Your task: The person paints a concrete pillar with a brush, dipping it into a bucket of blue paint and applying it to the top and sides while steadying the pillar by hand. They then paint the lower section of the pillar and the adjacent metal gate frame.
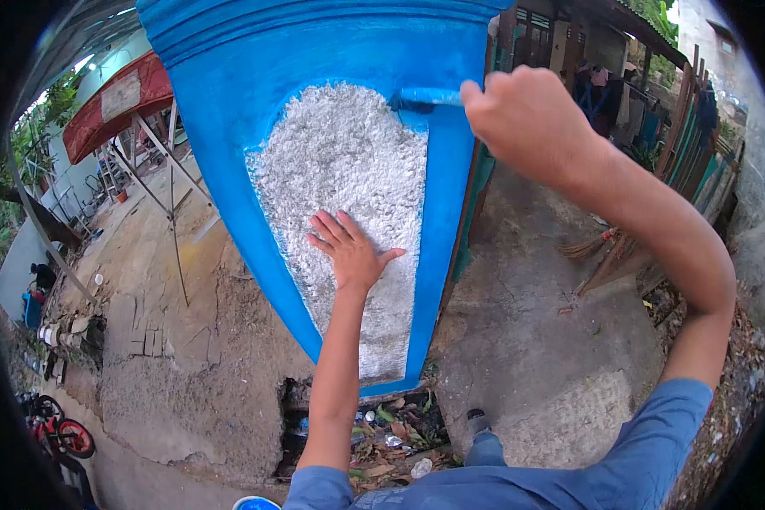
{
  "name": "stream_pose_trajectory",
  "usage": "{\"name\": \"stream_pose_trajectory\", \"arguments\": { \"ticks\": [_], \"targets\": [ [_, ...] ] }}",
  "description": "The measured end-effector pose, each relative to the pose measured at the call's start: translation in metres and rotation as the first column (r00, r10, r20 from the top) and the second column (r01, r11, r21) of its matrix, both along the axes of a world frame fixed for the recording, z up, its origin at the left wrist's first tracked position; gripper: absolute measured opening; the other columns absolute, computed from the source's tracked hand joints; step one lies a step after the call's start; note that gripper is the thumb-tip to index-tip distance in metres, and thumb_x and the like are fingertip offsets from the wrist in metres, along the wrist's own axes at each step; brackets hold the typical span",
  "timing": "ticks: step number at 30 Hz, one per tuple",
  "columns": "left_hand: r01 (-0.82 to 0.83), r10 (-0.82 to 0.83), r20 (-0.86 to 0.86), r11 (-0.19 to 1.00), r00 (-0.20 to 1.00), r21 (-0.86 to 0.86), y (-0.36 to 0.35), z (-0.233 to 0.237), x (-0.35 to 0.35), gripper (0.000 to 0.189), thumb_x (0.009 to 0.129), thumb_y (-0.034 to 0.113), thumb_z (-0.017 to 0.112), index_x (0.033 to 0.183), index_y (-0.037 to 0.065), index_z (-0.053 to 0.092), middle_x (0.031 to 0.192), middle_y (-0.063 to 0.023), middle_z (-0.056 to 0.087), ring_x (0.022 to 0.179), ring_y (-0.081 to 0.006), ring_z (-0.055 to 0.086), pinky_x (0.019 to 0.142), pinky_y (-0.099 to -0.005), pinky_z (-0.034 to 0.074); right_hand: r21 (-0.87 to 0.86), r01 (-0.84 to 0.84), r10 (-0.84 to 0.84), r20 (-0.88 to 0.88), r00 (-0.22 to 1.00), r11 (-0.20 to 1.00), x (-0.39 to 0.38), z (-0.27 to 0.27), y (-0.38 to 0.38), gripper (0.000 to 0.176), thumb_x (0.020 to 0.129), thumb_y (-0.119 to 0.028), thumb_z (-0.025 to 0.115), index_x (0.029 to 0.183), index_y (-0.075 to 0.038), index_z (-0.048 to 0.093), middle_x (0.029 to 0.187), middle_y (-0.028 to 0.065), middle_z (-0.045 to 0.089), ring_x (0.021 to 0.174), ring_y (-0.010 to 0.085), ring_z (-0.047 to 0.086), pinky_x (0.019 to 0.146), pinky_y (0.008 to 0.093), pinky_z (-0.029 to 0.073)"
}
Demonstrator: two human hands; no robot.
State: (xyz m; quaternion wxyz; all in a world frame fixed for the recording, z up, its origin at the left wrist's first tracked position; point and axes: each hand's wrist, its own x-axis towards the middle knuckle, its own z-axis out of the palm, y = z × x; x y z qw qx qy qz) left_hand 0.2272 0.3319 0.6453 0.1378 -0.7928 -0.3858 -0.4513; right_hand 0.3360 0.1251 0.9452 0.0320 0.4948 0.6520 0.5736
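A blue-painted pillar (204,102) stands before me, with a rough white textured panel (361,170) set in its face. My left hand (348,251) lies on the panel with its fingers spread. Up at the panel's top right edge, my right hand (523,119) is closed around a paintbrush (433,97). The brush is blue with paint, and its dark bristles touch the blue surface beside the white. Part of its handle is hidden in my fist.
At my feet is a blue paint bucket (257,503), partly cut off. A gap with litter and leaves (391,429) lies at the pillar's base. A broom head (586,246) is to the right, a red awning (119,106) and a red motorbike (75,438) to the left.
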Motion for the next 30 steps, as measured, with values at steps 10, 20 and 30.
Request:
{"name": "stream_pose_trajectory", "arguments": {
  "ticks": [10, 20, 30],
  "targets": [
    [0.007, -0.007, 0.000, 1.000, 1.000, 0.025, 0.001, 0.001, -0.001, 0.149, 0.052, 0.076, 0.067, 0.133, -0.018, -0.014, 0.136, -0.0463, -0.014, 0.128, -0.0608, -0.017, 0.096, -0.0734, -0.006, 0.324, -0.086, 0.033, 0.164, 0.986, 0.942, -0.002, 0.019, 0.009, 0.007, 0.072, -0.007, 0.060, 0.076, -0.001, 0.060, 0.063, 0.0110, 0.059, 0.056, 0.0216, 0.065, 0.045, 0.0292, 0.050],
    [0.019, -0.020, 0.020, 0.999, 1.000, 0.046, 0.004, -0.002, -0.001, 0.149, 0.052, 0.075, 0.068, 0.134, -0.017, -0.015, 0.136, -0.0463, -0.015, 0.128, -0.0600, -0.017, 0.096, -0.0734, -0.007, -0.036, 0.017, -0.016, 0.011, 1.000, 0.999, 0.008, -0.056, 0.006, 0.009, 0.066, -0.006, 0.060, 0.060, -0.001, 0.056, 0.060, 0.0068, 0.052, 0.056, 0.0158, 0.060, 0.041, 0.0269, 0.046],
    [0.019, -0.020, 0.013, 0.999, 1.000, 0.046, 0.002, 0.000, 0.000, 0.149, 0.051, 0.076, 0.068, 0.134, -0.017, -0.015, 0.136, -0.0460, -0.015, 0.128, -0.0600, -0.017, 0.096, -0.0738, -0.006, -0.231, 0.093, -0.113, -0.076, 0.991, 0.969, -0.003, -0.014, -0.015, 0.004, 0.068, -0.008, 0.063, 0.064, -0.007, 0.065, 0.066, 0.0096, 0.064, 0.063, 0.0236, 0.066, 0.052, 0.0331, 0.052]
  ]
}}
